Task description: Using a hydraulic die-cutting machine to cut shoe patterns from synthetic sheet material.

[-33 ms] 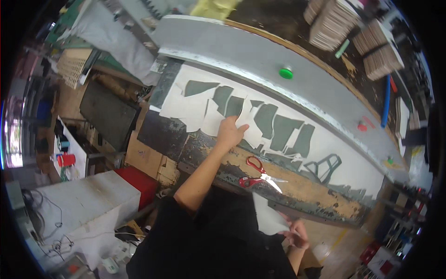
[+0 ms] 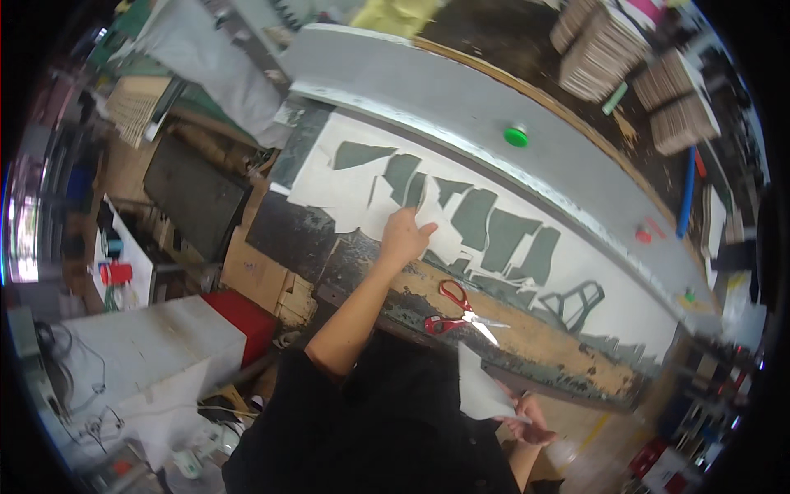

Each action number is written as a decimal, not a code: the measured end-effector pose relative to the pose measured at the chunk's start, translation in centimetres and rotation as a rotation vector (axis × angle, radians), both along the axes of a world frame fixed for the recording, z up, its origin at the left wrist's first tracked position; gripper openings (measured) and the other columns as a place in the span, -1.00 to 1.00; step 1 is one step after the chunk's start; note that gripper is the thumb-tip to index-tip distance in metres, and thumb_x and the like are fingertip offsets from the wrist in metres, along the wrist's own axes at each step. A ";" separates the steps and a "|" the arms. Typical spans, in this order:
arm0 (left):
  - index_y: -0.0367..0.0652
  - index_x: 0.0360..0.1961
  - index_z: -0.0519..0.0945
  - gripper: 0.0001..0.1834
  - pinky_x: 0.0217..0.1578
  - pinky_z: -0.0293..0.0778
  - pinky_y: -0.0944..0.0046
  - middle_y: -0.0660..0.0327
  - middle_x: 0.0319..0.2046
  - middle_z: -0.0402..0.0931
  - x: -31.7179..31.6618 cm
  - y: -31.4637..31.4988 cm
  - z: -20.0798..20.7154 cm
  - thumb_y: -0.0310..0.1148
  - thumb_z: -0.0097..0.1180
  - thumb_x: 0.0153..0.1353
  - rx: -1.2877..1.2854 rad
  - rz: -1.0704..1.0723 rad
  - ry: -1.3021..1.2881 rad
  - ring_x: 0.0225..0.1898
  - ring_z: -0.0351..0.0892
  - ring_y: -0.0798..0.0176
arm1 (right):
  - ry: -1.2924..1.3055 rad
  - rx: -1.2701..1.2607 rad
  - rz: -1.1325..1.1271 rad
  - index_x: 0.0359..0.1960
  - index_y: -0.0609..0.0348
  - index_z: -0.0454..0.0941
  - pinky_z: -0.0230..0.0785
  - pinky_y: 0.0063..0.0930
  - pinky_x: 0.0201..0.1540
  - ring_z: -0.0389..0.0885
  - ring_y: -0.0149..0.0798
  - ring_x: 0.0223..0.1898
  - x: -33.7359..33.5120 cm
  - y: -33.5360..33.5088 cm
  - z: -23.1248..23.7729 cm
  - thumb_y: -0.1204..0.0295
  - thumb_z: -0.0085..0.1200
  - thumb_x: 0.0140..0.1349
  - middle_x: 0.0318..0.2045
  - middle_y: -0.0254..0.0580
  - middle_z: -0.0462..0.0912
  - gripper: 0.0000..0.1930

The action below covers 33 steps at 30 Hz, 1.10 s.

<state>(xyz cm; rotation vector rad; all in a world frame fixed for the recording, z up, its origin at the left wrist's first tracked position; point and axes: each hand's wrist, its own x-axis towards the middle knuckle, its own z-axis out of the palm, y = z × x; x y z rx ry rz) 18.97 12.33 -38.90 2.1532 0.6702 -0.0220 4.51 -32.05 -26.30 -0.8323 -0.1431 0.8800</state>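
The white sheet (image 2: 354,185) lay on the counter (image 2: 527,333), the left hand (image 2: 403,237) pressing it flat, fingers loosely spread. The right hand (image 2: 531,421) pinched a white cut piece (image 2: 481,387) near red-handled scissors (image 2: 457,309)

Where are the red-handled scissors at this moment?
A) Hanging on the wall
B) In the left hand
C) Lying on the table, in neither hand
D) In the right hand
C: the scissors lie on the table, while the left hand rests on the white sheet and the right hand holds a white piece.

Left hand (image 2: 405,236) outstretched flat; right hand (image 2: 531,420) pinching low.
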 end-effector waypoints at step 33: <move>-0.26 -0.24 0.80 -0.55 -0.08 0.69 -0.09 -0.11 -0.21 0.79 1.0 12.7 1.9 -0.24 0.64 -0.15 0.224 -0.489 0.151 -0.13 0.80 -0.20 | -0.198 -0.827 0.514 0.38 0.32 0.42 0.48 0.07 0.31 0.70 0.12 0.12 4.4 3.2 4.4 0.28 0.49 0.21 0.12 0.09 0.67 -0.24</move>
